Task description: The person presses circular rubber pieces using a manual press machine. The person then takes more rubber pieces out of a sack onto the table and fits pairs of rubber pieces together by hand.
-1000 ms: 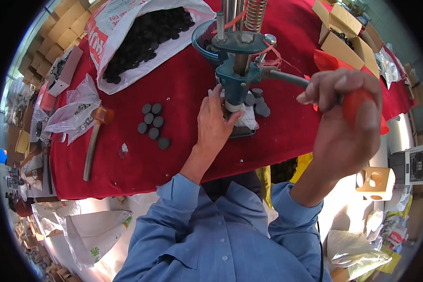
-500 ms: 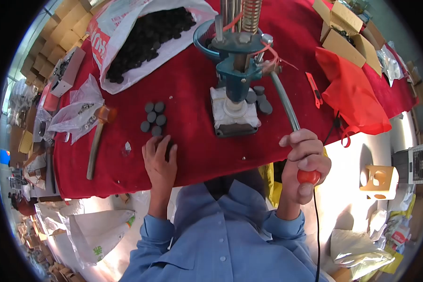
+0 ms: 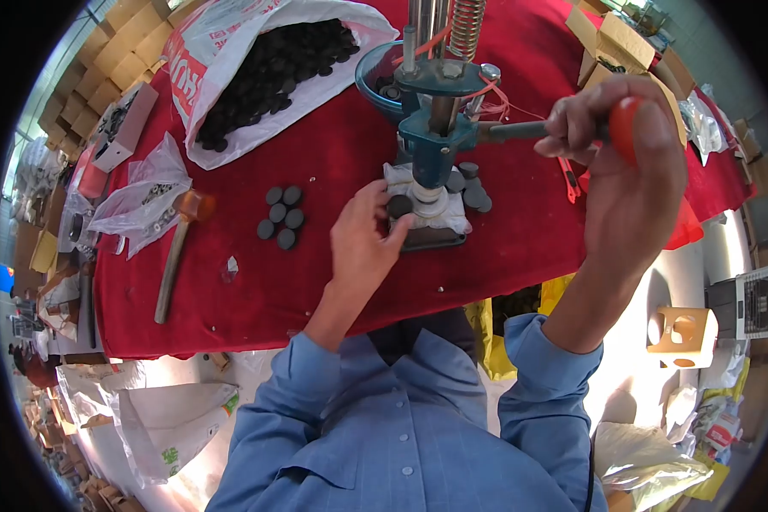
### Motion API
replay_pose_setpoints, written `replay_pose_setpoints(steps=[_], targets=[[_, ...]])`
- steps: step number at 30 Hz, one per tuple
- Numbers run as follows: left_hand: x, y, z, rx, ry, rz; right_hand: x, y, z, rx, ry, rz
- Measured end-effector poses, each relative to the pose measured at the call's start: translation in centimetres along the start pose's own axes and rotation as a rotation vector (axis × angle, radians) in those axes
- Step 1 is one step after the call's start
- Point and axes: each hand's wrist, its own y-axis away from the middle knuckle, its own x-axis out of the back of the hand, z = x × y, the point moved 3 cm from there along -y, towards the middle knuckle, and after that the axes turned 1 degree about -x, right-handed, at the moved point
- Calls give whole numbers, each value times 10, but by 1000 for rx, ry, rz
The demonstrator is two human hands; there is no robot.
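Note:
My left hand (image 3: 363,235) holds a dark round disc (image 3: 399,206) at its fingertips, beside the white die (image 3: 428,198) under the green hand press (image 3: 435,145). My right hand (image 3: 627,149) is closed around the red knob (image 3: 627,128) of the press lever (image 3: 520,130), which stands raised out to the right. Several dark discs (image 3: 288,217) lie on the red cloth to the left of my left hand. More discs (image 3: 476,194) sit in a small pile just right of the press base (image 3: 435,239).
An open white sack (image 3: 230,158) of black discs lies at the back left, near a blue bowl (image 3: 375,94). A hammer (image 3: 171,271) and a plastic bag (image 3: 136,205) are at the left. A red cutter (image 3: 569,181) and a cardboard box (image 3: 625,44) are at the right.
The lever has swung up from its lowered position with my right hand on it. My left hand has moved from the group of discs to the press, now with a disc.

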Motion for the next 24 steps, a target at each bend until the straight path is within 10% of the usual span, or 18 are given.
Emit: replay_pose_setpoints(steps=[18, 24], targets=[[4, -4, 8, -43, 9, 42, 2, 104, 45, 362, -112, 21], [89, 33, -34, -54, -599, 175, 1, 137, 64, 321, -80, 132]])
